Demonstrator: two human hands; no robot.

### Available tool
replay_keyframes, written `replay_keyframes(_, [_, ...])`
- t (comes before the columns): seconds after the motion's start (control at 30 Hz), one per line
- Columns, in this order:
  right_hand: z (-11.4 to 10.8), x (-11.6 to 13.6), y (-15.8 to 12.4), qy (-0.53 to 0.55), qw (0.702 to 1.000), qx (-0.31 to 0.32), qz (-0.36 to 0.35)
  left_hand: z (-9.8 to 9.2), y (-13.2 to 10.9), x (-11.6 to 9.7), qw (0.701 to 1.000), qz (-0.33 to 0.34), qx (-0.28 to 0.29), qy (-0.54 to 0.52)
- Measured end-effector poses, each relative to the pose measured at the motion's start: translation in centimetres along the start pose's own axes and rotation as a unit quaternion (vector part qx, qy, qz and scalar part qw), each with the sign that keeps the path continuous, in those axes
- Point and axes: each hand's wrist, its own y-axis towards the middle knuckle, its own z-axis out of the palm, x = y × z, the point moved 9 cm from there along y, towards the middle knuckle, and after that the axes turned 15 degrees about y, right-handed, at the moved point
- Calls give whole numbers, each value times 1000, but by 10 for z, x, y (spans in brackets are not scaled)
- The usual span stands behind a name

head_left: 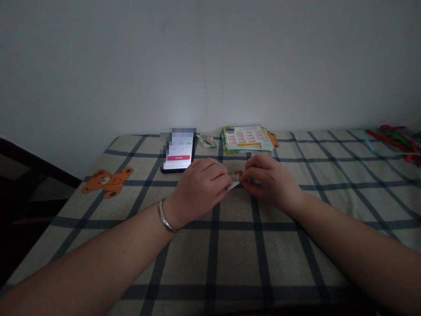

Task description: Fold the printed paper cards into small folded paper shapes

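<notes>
A small piece of printed paper (pixel 235 177), yellowish with a white lower edge, is pinched between my two hands over the middle of the table. My left hand (pixel 205 182), with a silver bangle on its wrist, is closed on the paper's left end. On its right end, the thumb and fingertips of my right hand (pixel 271 180) are pressed together. Fingers cover much of the paper, so its full shape is hidden. Beyond my hands, a small folded paper piece (pixel 206 141) lies beside a stack of printed sheets (pixel 248 138).
A lit phone (pixel 179 151) showing a timer lies just past my left hand. Colourful ribbon-like strips (pixel 399 138) lie at the far right. The checked tablecloth (pixel 184 272) carries bear pictures (pixel 107 182). A wall (pixel 210 66) stands behind the table.
</notes>
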Motion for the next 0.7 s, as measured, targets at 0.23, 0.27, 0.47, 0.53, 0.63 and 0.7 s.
replay_keyframes(0.23, [-6,-5,0,-21,1000,-11,19,10,-2,14,994,-71,25,-75])
replay_keyframes(0.27, [-6,-6,0,-21,999,-12,23,11,-2,15,994,-75,26,-79])
replay_keyframes(0.47, [-4,-8,-1,-10,999,-3,30,12,-3,15,994,-73,24,-81])
replay_keyframes(0.53, [-3,-8,-1,-3,1000,4,27,11,-3,15,994,-71,18,-80])
replay_keyframes(0.63, [0,-7,-2,18,999,19,20,12,-3,13,994,-53,21,-88])
replay_keyframes(0.7, [0,-7,-2,34,999,25,16,12,-3,12,995,-47,20,-89])
